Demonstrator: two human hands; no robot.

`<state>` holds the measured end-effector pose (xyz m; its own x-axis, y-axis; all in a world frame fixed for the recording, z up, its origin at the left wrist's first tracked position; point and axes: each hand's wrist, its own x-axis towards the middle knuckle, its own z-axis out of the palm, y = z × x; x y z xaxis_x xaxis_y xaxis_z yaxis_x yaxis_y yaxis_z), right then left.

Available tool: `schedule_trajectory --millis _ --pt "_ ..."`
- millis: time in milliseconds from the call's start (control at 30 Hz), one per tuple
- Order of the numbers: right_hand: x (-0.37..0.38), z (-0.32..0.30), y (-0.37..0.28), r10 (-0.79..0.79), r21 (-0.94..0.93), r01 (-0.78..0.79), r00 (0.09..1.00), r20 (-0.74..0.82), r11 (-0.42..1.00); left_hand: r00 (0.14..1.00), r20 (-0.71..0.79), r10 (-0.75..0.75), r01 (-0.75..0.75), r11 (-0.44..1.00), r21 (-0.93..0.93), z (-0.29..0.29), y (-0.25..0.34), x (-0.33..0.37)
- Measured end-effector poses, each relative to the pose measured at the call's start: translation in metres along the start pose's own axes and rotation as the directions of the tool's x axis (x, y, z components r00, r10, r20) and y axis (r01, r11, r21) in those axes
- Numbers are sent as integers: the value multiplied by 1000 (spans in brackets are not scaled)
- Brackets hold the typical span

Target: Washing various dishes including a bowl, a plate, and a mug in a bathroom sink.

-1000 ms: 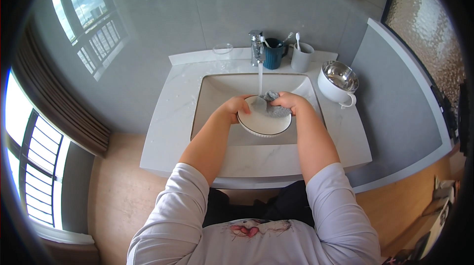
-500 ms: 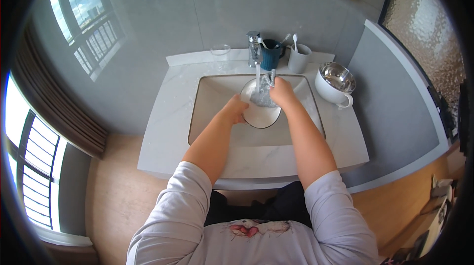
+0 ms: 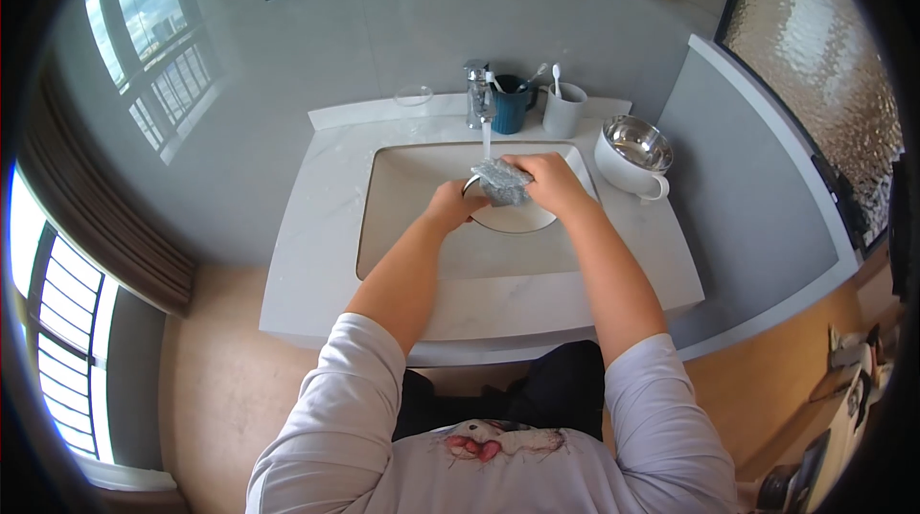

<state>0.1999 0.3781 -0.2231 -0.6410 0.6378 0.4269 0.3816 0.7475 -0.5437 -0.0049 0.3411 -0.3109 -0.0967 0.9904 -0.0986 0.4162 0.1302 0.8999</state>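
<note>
A white bowl [image 3: 517,219] with a dark rim is tilted inside the white sink [image 3: 391,217]. My left hand [image 3: 450,205] is closed on the bowl's left edge. Bunched in my right hand [image 3: 553,179] is a wet-looking grey cloth [image 3: 500,182], which lies over the bowl's far left part and rim. Above them, a stream of water [image 3: 486,140] runs from the chrome faucet [image 3: 477,97] down toward the cloth. The cloth covers some of the bowl's inside, and my left fingertips are partly hidden.
Behind the sink stand a blue cup [image 3: 511,114] and a grey cup [image 3: 565,114], both with toothbrushes. A white, steel-lined pot with a handle [image 3: 632,166] sits on the counter [image 3: 311,227] at right. A low partition [image 3: 757,179] borders that side.
The bowl has tipped and shifted slightly, its opening turned more toward the right. My right hand has brought the cloth down and left to the rim near my left hand.
</note>
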Motion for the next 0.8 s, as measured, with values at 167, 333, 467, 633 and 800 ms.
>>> schedule_trajectory --millis 167,333,467,633,800 --pt "-17 3 36 -24 330 86 982 -185 940 970 -107 218 -216 976 34 -1 40 -28" --pt "-16 -8 55 273 754 -264 955 117 601 989 46 142 -149 966 211 -4 54 -40" --pt "-18 -8 84 324 828 -292 935 143 479 990 12 137 -130 899 418 -5 76 -45" --pt "-15 -12 63 369 937 -225 922 116 267 915 -134 381 -174 672 720 -24 83 -56" --pt "-13 -17 73 469 962 -241 870 154 132 879 -95 468 -190 525 829 -44 94 -73"
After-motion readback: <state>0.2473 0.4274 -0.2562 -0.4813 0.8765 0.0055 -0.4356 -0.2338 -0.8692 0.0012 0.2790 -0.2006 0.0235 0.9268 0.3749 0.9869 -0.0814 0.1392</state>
